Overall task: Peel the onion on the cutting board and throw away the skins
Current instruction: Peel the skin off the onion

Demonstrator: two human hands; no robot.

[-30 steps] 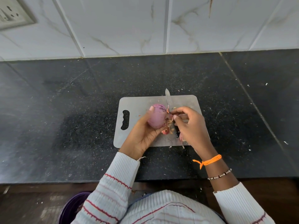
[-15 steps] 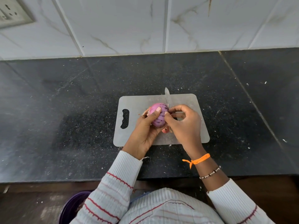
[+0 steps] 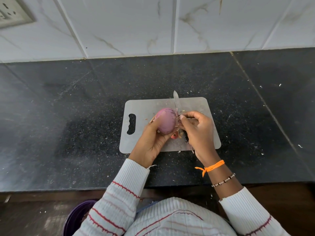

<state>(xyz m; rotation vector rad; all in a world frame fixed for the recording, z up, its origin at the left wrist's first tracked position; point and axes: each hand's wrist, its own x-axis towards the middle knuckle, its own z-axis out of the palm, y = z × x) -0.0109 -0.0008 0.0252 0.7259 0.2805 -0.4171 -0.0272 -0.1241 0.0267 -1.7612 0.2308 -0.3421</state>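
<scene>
A purple onion (image 3: 166, 120) is held just above the grey cutting board (image 3: 144, 106), cupped from below by my left hand (image 3: 151, 140). My right hand (image 3: 197, 133) sits against the onion's right side, with thumb and fingers pinching a strip of skin (image 3: 178, 123) there. Loose reddish skins (image 3: 177, 135) lie on the board under and between my hands. A knife blade (image 3: 177, 103) lies on the board behind the onion, its tip past the far edge and its handle hidden under my right hand.
The board lies on a dark speckled counter (image 3: 68, 116) backed by a white tiled wall. Below the counter's front edge, at lower left, the rim of a purple bin (image 3: 76, 217) shows. A wall socket (image 3: 12, 14) is at upper left.
My left hand has turned the onion, and its fingers have slid from the top to underneath. My right hand has shifted from the onion's top to its right side, pulling skin.
</scene>
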